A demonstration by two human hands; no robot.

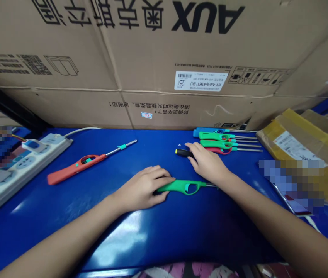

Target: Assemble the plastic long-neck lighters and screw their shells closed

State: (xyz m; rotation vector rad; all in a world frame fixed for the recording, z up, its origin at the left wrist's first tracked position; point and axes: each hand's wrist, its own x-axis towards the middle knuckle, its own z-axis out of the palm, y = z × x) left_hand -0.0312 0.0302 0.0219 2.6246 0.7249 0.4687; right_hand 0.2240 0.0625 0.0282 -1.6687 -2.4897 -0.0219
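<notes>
- Left hand (148, 187) here, thumb and fingers closed around the butt of a green lighter (177, 187), probably to steady it against the blue table (158, 235); its metal rod points away from those fingertips, towards the right wrist.
- Right hand (207, 162) reaches ahead of the left fingers, and it's pinching a black tool (184, 153), yellow end poking out past the fingertips!
- Just behind the right knuckles, a row of lighters (212, 136) lies rods outward, perhaps lined up to free the middle.
- And well left of the left fingers, a red lighter (65, 174) rests alone, seemingly set apart deliberately.
</notes>
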